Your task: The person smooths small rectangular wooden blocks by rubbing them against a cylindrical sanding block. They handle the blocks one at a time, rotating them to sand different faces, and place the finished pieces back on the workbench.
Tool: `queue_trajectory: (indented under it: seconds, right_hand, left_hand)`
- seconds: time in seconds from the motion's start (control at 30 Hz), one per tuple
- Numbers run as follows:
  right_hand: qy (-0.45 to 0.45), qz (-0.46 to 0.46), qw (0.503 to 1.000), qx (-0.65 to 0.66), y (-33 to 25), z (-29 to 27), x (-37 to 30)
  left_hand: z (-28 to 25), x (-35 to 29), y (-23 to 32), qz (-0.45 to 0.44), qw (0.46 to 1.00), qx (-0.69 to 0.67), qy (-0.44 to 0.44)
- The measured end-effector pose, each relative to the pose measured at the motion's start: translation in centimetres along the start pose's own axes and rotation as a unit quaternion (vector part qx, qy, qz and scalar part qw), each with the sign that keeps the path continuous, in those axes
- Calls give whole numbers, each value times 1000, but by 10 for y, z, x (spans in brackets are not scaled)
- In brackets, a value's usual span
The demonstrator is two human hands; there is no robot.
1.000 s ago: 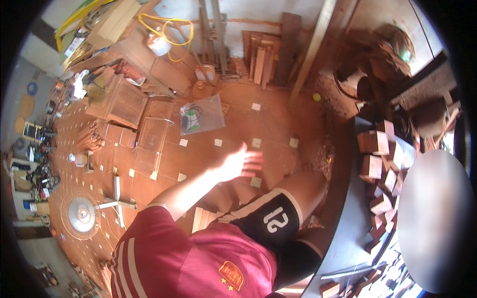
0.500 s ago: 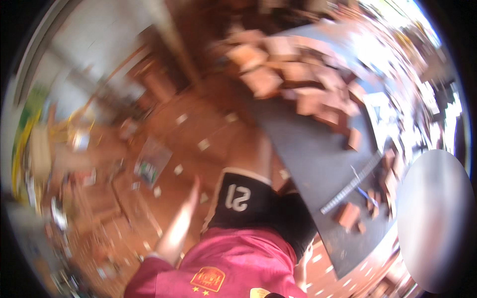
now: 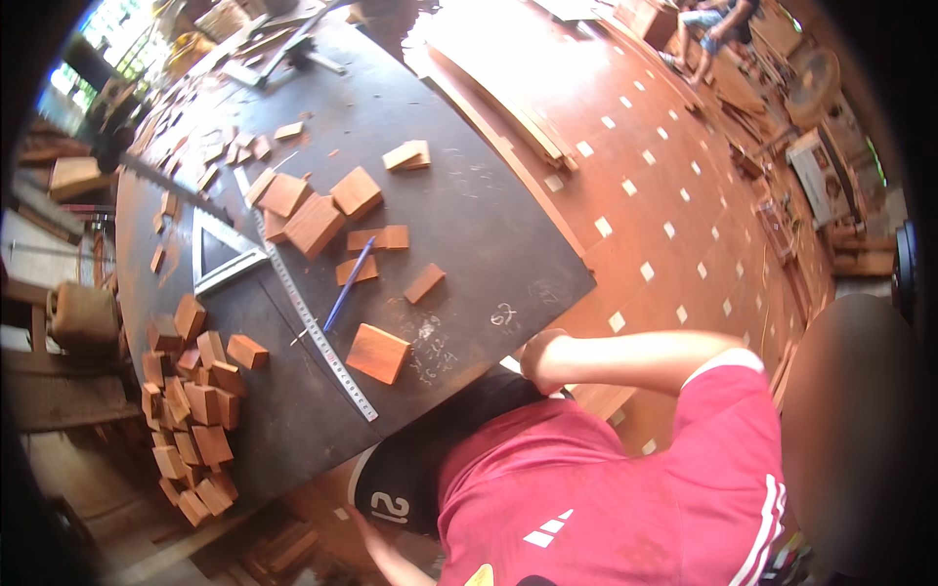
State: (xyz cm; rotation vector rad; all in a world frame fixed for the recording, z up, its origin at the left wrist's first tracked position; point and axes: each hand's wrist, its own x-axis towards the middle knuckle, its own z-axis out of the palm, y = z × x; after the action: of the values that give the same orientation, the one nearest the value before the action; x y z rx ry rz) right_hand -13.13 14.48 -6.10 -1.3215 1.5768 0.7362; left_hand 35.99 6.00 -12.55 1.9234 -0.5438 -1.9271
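My right hand (image 3: 543,357) is by the near edge of a dark worktable (image 3: 469,195), close to my black shorts; its fingers are turned down out of sight. Low beside my left thigh hangs my left hand (image 3: 363,532), blurred, seen edge-on with its fingers stretched out and nothing visible in them. On the tabletop nearest me lies a reddish wooden block (image 3: 378,354). A blue pen (image 3: 349,284) rests across small blocks, beside a long ruler strip (image 3: 315,334). Beyond them are a metal triangle square (image 3: 227,256) and larger stacked blocks (image 3: 315,225).
A heap of wooden blocks (image 3: 200,405) covers the table's left edge. More offcuts and tools lie toward its far end. Long boards (image 3: 498,93) run along the right side, over a red tiled floor (image 3: 674,283). Another person (image 3: 718,29) sits at the far right.
My view has swung right, so the table now fills the middle instead of the right side. My right arm has come into sight; my left hand is lower in the picture.
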Motion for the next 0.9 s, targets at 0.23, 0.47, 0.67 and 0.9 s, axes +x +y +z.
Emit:
queue_trajectory:
  seconds: [0.23,0.47,0.67,0.9]
  right_hand:
    - [-25,-161,977,-137,-40,-98,-139]
    - [43,-174,958,-222,-86,-161,-142]
    - [97,-269,934,-215,-83,-162,-136]
    - [495,-287,790,219,-49,-110,-108]
  left_hand:
    - [40,18,31,96,933,284,201]
    - [12,37,-22,213,944,189,165]
    - [-84,92,-126,258,949,118,141]
    - [83,-105,50,415,836,306,189]
